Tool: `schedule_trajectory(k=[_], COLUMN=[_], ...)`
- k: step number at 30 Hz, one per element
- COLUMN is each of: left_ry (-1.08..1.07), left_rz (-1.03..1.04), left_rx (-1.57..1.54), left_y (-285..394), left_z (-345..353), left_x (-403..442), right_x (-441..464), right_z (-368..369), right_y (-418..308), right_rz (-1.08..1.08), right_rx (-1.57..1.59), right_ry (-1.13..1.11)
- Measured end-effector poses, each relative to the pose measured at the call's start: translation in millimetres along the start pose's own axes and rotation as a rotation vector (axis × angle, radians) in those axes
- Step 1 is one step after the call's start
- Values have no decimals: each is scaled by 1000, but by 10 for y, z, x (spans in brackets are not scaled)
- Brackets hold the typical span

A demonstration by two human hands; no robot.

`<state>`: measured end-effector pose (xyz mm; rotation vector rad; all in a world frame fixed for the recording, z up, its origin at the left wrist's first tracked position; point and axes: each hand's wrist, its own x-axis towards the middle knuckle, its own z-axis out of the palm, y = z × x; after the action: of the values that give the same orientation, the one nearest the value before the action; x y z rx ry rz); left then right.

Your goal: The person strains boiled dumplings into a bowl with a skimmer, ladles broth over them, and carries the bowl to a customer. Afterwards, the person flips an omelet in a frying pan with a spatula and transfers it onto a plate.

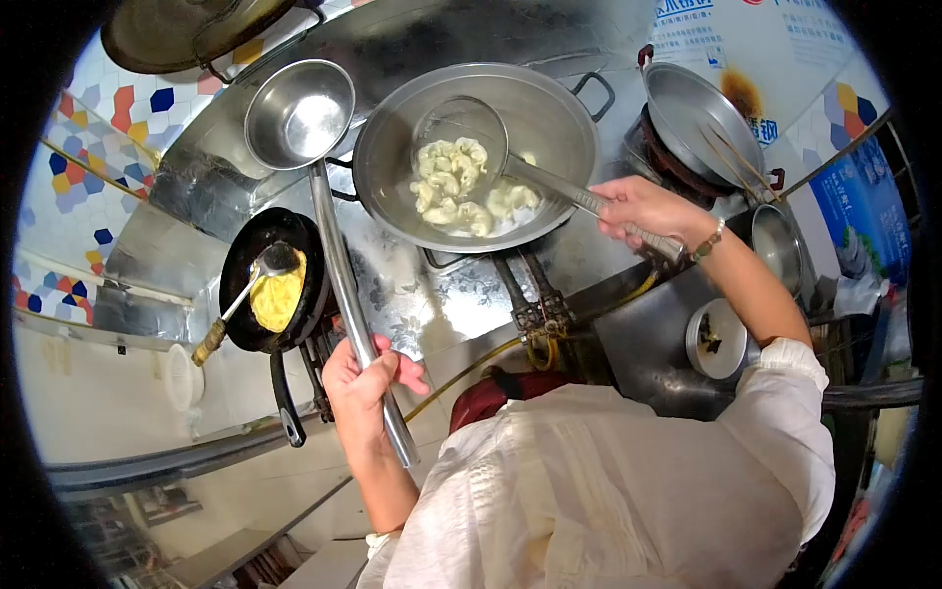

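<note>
I saw egg (280, 302) in a black pan (253, 234) left of the left grip (376, 371), which was clasped round a long ladle (341, 250). Farther right, a wide pot (557, 108) encircled dumplings (453, 167) in a strainer (469, 116), left of the right grip (643, 218), clamped on its handle.

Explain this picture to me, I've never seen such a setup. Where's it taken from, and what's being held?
There's no machine: these are a person's bare hands. The one picture comes from a camera worn on their head, looking forward and down. The right hand grips a mesh skimmer with dumplings at its bowl, inside a wide two-handled wok. The left hand holds a long-handled steel ladle. At left, a black frying pan holds what looks like an omelette, with a utensil across it. At right, chopsticks rest in a metal pan.
</note>
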<state>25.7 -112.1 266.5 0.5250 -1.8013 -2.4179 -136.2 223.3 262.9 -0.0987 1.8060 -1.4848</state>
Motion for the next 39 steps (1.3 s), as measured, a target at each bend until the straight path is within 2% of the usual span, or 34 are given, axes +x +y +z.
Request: schedule_trajectory(k=[2, 6, 9, 11, 17, 19, 26, 31, 34, 39], left_ry=[2, -21, -31, -23, -7, -7, -24, -8, -76, -106], left_rz=[2, 15, -4, 1, -3, -1, 35, 85, 79, 46], left_rx=[5, 24, 33, 23, 2, -5, 53, 128, 92, 165], left_y=[-29, -31, -36, -30, -55, -68, 14, 59, 62, 57], left_z=[31, 66, 70, 102, 93, 72, 0, -12, -107, -181], left_x=[-14, -93, -137, -158, -176, -179, -87, -32, 11, 99], right_x=[31, 18, -60, -96, -156, -161, -309, -240, -48, 88], right_z=[-68, -339, -400, -368, -293, -341, -37, 64, 83, 213], right_y=[17, -27, -129, -127, -72, 37, 180, 266, 408, 483], right_rz=[-66, -32, -22, 2, 105, 117, 51, 39, 32, -107], right_rx=[-150, -329, -376, -368, -82, 196, 659, 717, 822, 645], right_ry=[21, 48, -43, -25, -161, -219, -267, -204, -149, -5])
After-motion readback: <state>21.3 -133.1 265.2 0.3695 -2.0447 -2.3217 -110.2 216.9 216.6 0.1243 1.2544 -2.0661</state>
